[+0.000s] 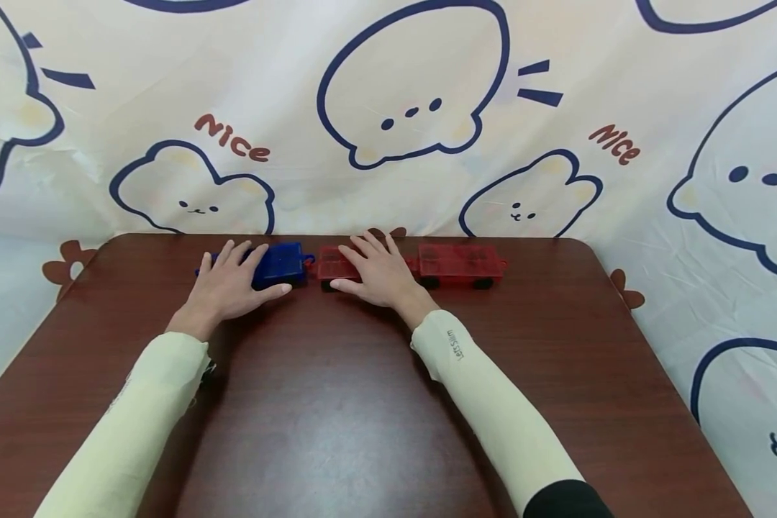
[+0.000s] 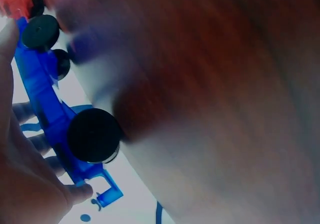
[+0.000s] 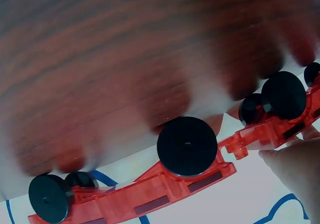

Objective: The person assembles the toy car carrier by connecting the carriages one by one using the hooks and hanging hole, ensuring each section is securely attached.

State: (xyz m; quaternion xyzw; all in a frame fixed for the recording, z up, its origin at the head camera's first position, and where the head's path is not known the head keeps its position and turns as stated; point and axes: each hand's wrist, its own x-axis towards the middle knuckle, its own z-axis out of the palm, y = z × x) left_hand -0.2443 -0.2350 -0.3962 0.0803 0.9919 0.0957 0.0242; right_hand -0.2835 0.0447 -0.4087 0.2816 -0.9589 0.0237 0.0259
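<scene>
A row of toy train cars stands along the table's far edge: a blue car [image 1: 283, 262] on the left, a red car [image 1: 330, 265] in the middle and another red car [image 1: 456, 262] on the right. My left hand [image 1: 225, 288] lies over the left part of the blue car, fingers spread and thumb stretched along its near side. Over the middle red car rests my right hand [image 1: 383, 277], its fingers extended across the top. Black wheels [image 3: 187, 145] show under the cars in both wrist views. Whether the small couplings between the cars are hooked cannot be told.
The brown wooden table [image 1: 337, 403] has rounded far corners. Right behind its far edge hangs a pale cloth [image 1: 421, 194] printed with cartoon outlines. Cars and wheels reflect in the glossy tabletop.
</scene>
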